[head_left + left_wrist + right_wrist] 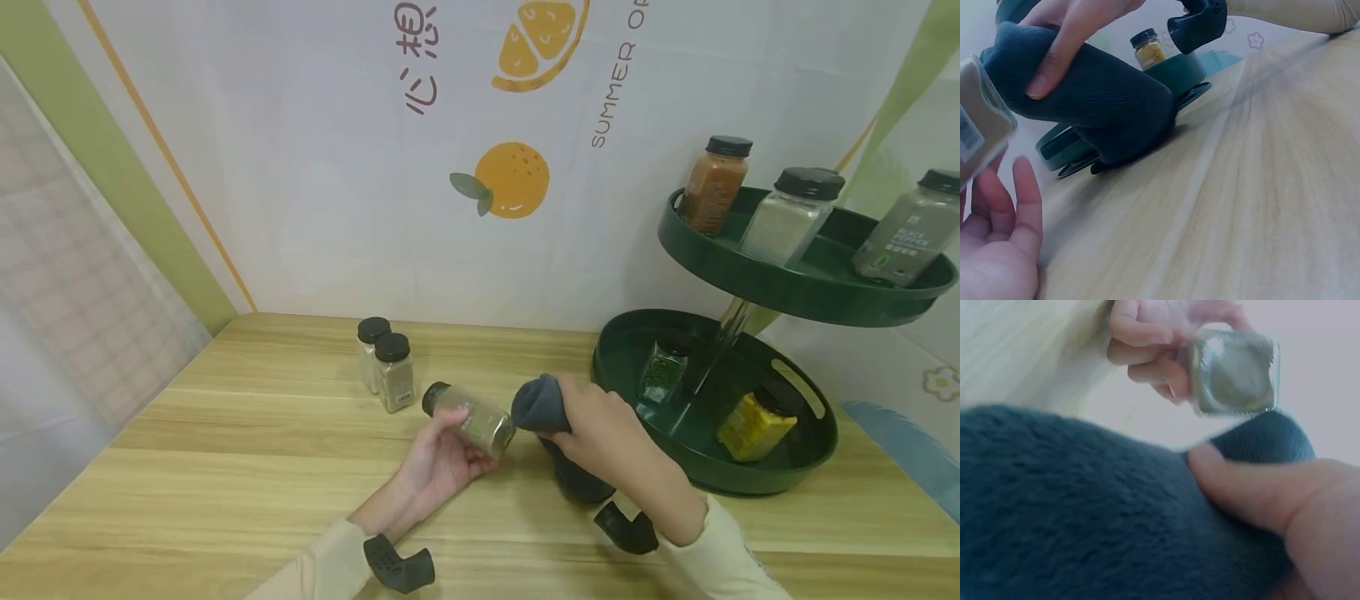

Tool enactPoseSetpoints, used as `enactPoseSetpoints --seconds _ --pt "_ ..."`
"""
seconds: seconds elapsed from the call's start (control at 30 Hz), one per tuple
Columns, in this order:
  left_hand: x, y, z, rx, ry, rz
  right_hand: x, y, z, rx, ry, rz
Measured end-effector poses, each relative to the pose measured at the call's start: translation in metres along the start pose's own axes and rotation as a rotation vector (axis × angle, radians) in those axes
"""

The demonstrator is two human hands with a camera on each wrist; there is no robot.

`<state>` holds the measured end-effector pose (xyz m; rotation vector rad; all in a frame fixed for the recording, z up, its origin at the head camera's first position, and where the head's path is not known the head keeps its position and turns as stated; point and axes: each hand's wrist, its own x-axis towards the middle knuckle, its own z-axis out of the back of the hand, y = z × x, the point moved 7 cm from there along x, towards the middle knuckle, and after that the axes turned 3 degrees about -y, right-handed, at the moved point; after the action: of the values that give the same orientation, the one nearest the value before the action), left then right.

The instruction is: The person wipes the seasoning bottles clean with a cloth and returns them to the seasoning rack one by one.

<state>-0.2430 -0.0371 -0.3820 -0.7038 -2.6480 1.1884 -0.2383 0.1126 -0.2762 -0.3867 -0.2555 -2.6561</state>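
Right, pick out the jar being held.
The jar tilted in the left hand, its base toward the cloth; every other jar rests on the table or the green stand.

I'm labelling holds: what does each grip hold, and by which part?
The left grip holds a jar by its body; the right grip holds a dark cloth by its upper part.

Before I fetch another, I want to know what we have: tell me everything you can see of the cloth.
The cloth is dark blue-grey, with a soft, short-piled look and no print in sight. The right hand grips it bunched in thick folds, not spread flat. One end is raised near the base of the jar in the left hand; the other slants down toward the table. I can't tell whether it touches either.
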Motion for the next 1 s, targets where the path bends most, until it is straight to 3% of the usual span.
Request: enactPoseSetpoints --seconds 0.17,0.4,0.57,0.77,0.87,1.0 --pt "0.000 0.001 -0.001 -0.001 -0.011 0.001 0.000 -0.005 0.011 0.067 -0.082 -0.073" --pt "-0.002 -0.002 -0.005 0.156 -0.013 -0.039 0.001 0.013 0.028 0.193 -0.204 0.064" --pt "-0.004 0.000 -0.005 0.263 -0.052 -0.034 -0.001 0.017 0.034 0.246 -0.268 0.089" --pt "-0.003 0.005 -0.012 0.425 0.009 -0.017 -0.002 0.018 0.035 0.275 -0.288 0.111" --pt "-0.002 0.005 -0.014 0.443 0.017 -0.029 -0.001 0.014 0.034 0.291 -0.269 0.070" --pt "-0.001 0.004 -0.013 0.423 -0.023 -0.049 0.001 0.003 0.028 0.323 -0.219 -0.066"
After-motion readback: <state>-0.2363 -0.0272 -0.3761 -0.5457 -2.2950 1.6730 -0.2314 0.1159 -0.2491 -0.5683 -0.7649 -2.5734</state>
